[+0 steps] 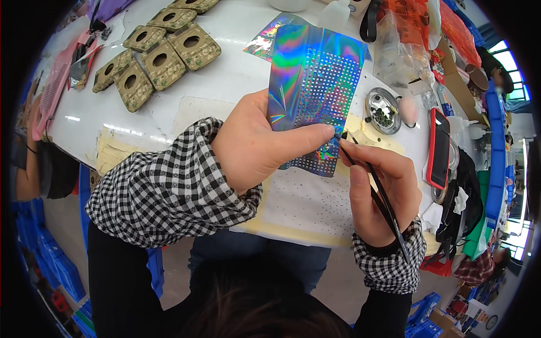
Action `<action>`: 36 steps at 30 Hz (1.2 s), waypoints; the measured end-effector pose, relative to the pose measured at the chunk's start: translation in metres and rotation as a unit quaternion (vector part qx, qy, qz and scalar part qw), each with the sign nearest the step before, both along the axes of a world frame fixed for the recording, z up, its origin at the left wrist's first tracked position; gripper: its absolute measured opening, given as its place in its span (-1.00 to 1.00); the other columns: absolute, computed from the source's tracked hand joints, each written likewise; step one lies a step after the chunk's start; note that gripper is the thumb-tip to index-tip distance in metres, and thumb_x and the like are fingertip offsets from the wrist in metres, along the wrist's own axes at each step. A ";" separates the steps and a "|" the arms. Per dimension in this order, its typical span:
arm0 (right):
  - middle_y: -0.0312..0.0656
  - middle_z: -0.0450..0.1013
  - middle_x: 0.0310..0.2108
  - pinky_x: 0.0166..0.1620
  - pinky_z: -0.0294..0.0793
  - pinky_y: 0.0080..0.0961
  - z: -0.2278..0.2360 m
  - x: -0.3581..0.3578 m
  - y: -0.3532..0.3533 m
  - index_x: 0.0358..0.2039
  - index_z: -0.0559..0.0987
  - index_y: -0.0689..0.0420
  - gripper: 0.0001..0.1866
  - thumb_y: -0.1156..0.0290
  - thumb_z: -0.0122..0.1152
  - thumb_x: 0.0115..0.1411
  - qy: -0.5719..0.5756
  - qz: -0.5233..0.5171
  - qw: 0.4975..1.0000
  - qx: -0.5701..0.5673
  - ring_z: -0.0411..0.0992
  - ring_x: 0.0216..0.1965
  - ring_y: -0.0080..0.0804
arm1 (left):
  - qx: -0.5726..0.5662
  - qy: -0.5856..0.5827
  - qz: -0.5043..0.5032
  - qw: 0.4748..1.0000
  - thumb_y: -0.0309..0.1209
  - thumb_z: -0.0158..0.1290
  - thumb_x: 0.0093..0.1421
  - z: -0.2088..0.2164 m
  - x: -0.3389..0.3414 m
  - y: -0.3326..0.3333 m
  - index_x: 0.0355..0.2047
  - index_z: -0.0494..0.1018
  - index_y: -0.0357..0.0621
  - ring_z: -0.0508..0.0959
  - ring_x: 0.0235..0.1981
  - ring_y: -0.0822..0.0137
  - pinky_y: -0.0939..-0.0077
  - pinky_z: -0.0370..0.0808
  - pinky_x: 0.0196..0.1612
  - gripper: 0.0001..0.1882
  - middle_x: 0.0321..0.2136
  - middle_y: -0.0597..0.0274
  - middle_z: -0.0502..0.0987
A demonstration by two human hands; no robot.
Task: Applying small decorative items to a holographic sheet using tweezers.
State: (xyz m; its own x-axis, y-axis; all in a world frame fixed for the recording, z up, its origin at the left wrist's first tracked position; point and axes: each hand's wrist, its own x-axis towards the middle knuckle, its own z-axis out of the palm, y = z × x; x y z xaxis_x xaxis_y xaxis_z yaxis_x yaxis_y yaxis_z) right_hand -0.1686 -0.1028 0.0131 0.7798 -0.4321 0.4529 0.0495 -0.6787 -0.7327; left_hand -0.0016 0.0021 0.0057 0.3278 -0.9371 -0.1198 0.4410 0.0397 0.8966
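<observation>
My left hand (253, 141) grips a shiny blue holographic sheet (293, 73) by its left side, thumb across the front. Rows of small pale dots or holes cover the sheet's right part. Black tweezers (383, 200) are pinched in my right hand (389, 186), their tips close to the sheet's right edge beside my left thumb. Whether the tips hold anything is too small to tell. Under the sheet lies a white paper (304, 203) with many tiny dark specks. A round metal dish (383, 111) with small dark green pieces stands to the right.
Several camouflage pouches (160, 59) with round holes lie at the back left. A red-cased phone (438, 147) stands at the right, near a black bag (465, 197). Plastic bags (394, 62) crowd the back right. A pink comb-like rack (53, 90) sits at the far left edge.
</observation>
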 end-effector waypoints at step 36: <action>0.00 0.49 -0.24 -0.09 0.48 -0.52 0.000 -0.005 0.001 -0.13 0.38 0.31 -0.75 0.53 0.10 0.19 -0.051 -0.006 0.996 0.073 0.52 -0.20 -0.35 | 0.040 0.054 -0.002 0.998 -0.50 0.11 0.13 -0.002 0.001 -0.002 -0.12 0.41 -0.30 0.57 -0.28 0.42 0.52 0.52 -0.18 -0.70 -0.25 0.19 0.55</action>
State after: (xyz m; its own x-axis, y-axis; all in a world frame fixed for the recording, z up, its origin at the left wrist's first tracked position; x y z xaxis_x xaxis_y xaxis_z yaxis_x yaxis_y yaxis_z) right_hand -0.1733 -0.1014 0.0135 0.7274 -0.5084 0.4609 0.1204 -0.5667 -0.8151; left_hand -0.0007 0.0002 0.0038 0.3059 -0.9243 -0.2281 0.5353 -0.0312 0.8441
